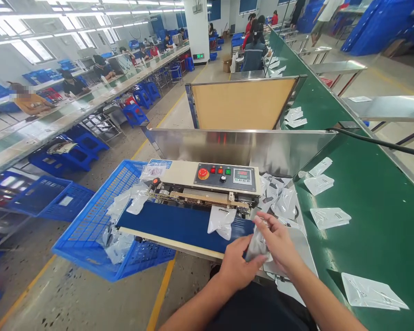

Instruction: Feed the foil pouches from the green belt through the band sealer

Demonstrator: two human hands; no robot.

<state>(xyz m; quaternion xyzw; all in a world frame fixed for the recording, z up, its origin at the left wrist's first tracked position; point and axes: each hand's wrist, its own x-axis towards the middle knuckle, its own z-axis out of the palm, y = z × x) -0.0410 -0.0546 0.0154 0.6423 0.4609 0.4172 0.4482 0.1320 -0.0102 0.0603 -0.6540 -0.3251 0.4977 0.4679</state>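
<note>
Between my two hands is a white plastic pouch (257, 246), held just off the right end of a blue conveyor belt. My left hand (239, 264) grips its lower part, thumb across the front. At its top edge, my right hand (276, 239) pinches with thumb and fingers. Another pouch (222, 221) hangs from the band sealing machine (182, 174), its lower part lying on the blue belt (179, 220). Farther left, a pouch (138, 202) sticks out at the machine's left end. Behind my right hand lies a heap of pouches (283, 200).
A blue plastic basket (86, 230) with pouches stands left of the machine. On the right runs a green conveyor (365, 220) carrying several pouches. A steel panel (234, 149) rises behind the machine, and a black cable (376, 140) crosses the green conveyor. People sit at distant benches.
</note>
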